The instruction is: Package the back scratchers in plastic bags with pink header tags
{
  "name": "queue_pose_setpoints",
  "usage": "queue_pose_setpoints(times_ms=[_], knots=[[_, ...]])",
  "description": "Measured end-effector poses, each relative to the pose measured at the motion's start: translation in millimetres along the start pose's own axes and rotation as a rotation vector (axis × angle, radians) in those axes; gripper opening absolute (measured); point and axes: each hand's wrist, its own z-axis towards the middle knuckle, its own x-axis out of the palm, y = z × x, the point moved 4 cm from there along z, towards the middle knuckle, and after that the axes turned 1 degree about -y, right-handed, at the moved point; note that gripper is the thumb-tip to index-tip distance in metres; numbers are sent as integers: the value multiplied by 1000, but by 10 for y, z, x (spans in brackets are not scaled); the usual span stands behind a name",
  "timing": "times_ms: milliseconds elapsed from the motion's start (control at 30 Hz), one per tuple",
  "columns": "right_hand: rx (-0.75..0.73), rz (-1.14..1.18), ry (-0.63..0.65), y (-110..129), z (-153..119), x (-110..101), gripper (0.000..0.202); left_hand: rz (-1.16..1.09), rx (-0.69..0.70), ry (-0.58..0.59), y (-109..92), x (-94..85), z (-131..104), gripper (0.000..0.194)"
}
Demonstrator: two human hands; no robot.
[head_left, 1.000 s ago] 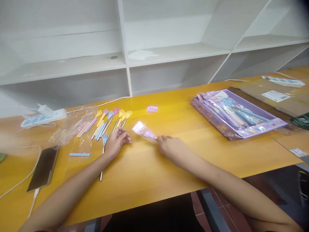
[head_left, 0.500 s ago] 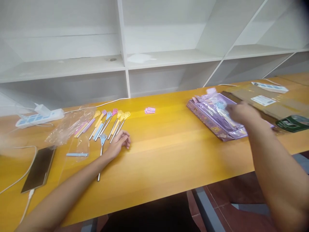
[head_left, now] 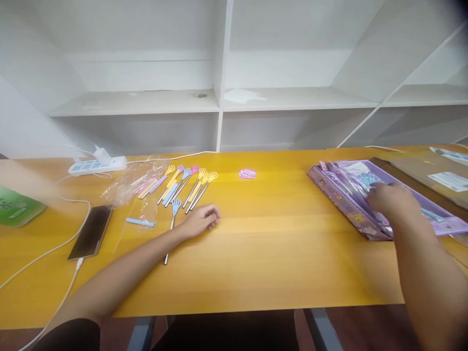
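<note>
My left hand (head_left: pixel 202 220) rests on the yellow table (head_left: pixel 256 273), fingers loosely curled with nothing visible in them. Under its wrist side lies a blue claw-headed stick (head_left: pixel 175 207). Behind it are several claw-headed sticks (head_left: pixel 193 187) in yellow, blue, pink and purple. My right hand (head_left: pixel 389 200) reaches into an open purple box (head_left: pixel 347 210) and is at the plastic-wrapped items (head_left: pixel 343 183) inside. Its fingers are partly hidden and blurred, so what they hold cannot be made out. Small pink tags (head_left: pixel 247 174) lie mid-table.
At left are a phone (head_left: pixel 91 231) on a white cable, a power strip (head_left: pixel 98 165), clear plastic bags (head_left: pixel 137 181), a light-blue tube (head_left: pixel 140 222) and a green package (head_left: pixel 18 207). A cardboard box (head_left: pixel 424 168) lies far right; white shelving (head_left: pixel 219 105) stands behind.
The view has turned left, bringing the green package into sight. My right hand has shifted within the box, and more of the box's purple interior shows. My left hand stays on the table.
</note>
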Motion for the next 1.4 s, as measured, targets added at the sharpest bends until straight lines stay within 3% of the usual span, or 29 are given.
queue_pose_setpoints(times_ms=[67, 200, 300, 400, 467, 533, 600, 700, 833, 967, 1067, 1200, 1300, 1400], knots=[[57, 12, 15, 259, -10, -147, 42, 23, -3, 24, 13, 6, -3, 15], [-127, 391, 37, 1223, -74, -395, 39, 32, -5, 47, 5, 30, -17, 14], [-262, 858, 266, 2109, -293, -358, 32, 71, 4, 38, -65, -7, -34, 14], [-474, 1059, 516, 2948, -700, -242, 28, 356, 152, -112, -254, -199, -45, 12], [-618, 1072, 500, 3351, -969, -215, 24, 599, 263, -247, -386, -376, -52, 12], [-707, 1010, 419, 3597, -1175, -212, 23, 752, 299, -361, -448, -554, -45, 12], [-739, 911, 323, 3701, -1296, -219, 22, 827, 282, -429, -430, -697, -21, 12], [-786, 829, 264, 3702, -1360, -222, 22, 838, 235, -439, -320, -792, 30, 9], [-792, 829, 256, 3640, -1333, -204, 20, 770, 217, -423, -226, -741, 69, 7], [-798, 827, 262, 3642, -1322, -215, 19, 783, 252, -392, -260, -661, 67, 4], [-798, 828, 266, 3642, -1322, -234, 19, 803, 291, -433, -296, -699, 57, 9], [-804, 830, 260, 3634, -1316, -234, 18, 1079, 209, -503, -279, -783, 64, 15], [-804, 834, 253, 3632, -1313, -224, 17, 1324, 65, -453, -255, -775, 77, 19], [-801, 830, 256, 3633, -1315, -218, 17, 1429, 12, -403, -294, -717, 70, 18]])
